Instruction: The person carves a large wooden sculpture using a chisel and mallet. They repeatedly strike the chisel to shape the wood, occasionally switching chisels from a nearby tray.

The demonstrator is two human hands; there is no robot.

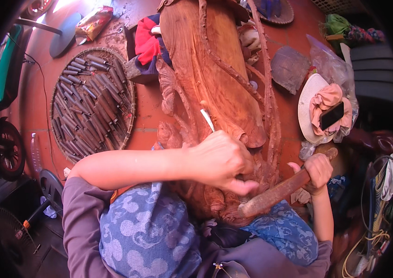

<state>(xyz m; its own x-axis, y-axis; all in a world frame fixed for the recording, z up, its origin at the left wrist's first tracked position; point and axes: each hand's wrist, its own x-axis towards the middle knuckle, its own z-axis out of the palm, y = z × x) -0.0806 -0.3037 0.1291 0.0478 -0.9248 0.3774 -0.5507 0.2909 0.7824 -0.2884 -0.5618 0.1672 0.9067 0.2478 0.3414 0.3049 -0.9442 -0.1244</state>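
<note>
A large reddish-brown wood carving [210, 74] with twisting branch shapes stands in front of me, its near end between my knees. My left hand [224, 160] is closed in a fist over its lower part. A slender pale tool [207, 120] sticks out on the fist's far side, tip toward the carving; its kind is unclear, and the fist hides the rest. My right hand [318, 172] grips a worn wooden mallet [275, 193] shaped like a thick bar. Its free end slants down left over the carving's near end, below my left thumb.
A round woven tray [134, 99] full of dark chisel-like tools lies at left. A brimmed hat [304, 111] with a pink cloth and a phone [331, 116] is at right. A dark slab [290, 69] lies beyond. A fan [13, 231] stands near left, a plastic bottle [35, 153] behind it.
</note>
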